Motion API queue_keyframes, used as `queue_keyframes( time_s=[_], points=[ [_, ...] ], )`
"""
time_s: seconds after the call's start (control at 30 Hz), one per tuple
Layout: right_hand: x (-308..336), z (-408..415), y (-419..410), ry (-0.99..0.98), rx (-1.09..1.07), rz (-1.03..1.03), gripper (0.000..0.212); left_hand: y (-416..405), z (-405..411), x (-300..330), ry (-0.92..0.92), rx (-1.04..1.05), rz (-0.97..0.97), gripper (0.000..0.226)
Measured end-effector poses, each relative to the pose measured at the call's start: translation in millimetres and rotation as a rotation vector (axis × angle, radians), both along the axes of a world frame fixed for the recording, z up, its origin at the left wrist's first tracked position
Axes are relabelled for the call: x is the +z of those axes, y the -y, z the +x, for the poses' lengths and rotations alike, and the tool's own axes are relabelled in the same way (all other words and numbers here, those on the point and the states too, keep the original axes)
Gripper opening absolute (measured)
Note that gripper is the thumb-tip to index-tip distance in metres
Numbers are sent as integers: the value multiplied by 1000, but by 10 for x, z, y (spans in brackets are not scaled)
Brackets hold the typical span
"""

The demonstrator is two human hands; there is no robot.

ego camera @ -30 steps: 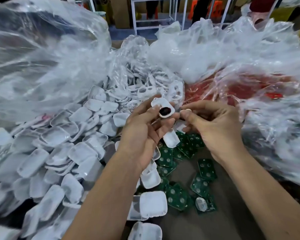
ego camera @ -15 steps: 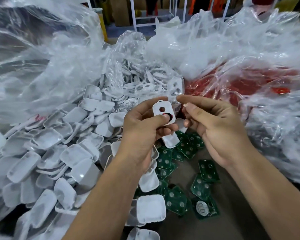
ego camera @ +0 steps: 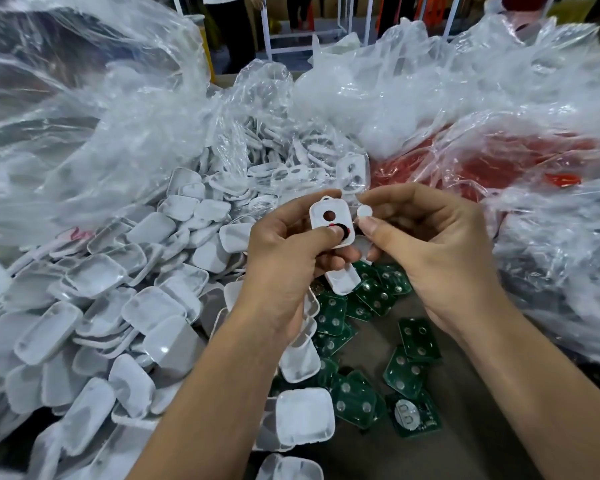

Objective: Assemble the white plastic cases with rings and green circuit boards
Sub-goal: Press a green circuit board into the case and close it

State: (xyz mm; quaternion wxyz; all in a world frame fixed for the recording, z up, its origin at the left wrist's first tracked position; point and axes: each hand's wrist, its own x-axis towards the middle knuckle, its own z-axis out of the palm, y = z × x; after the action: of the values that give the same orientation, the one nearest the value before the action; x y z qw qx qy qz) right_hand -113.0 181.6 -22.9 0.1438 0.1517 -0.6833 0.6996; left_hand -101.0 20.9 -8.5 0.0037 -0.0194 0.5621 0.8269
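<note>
Left hand [ego camera: 284, 268] grips a white case [ego camera: 331, 221], thumb on its lower hole; right hand [ego camera: 433, 251] pinches a white disc [ego camera: 364, 212].

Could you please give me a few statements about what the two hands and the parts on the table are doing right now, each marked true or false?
1. The left hand grips a white plastic case front with two round holes. True.
2. The right hand pinches a green circuit board. False: it pinches a small white round disc.
3. The loose green circuit boards lie on the table below the hands. True.
4. The pile of white plastic case shells lies to the person's right. False: it lies to the left.
5. The white disc is already seated in the case. False: it is held just beside the case.
</note>
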Motion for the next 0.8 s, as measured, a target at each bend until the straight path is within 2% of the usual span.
queue_keyframes(
  time_s=[0.13, 0.3, 0.4, 0.5, 0.57, 0.67, 0.8],
  points=[
    [8, -15, -15, 0, 26, -24, 19, -4, 9, 6, -28, -23, -28, 39],
    [9, -25, -34, 37, 35, -60, 6, -8, 13, 10, -46, -34, -116, 44],
    [17, -38, -53, 45, 26, -70, 7, -6, 8, 6, -55, -12, -151, 50],
    [50, -41, -104, 5, -36, 13, 16, -5, 5, -3, -69, 35, -223, 53],
    [74, -38, -133, -24, -72, 127, 20, -2, 7, -5, -89, 50, -283, 44],
    [114, -13, -143, -33, -87, 204, 13, -1, 18, -2, -109, 34, -319, 34],
    [161, 22, -157, -71, -132, 259, 7, -24, 32, 7, -146, 27, -368, 32]
  ],
)
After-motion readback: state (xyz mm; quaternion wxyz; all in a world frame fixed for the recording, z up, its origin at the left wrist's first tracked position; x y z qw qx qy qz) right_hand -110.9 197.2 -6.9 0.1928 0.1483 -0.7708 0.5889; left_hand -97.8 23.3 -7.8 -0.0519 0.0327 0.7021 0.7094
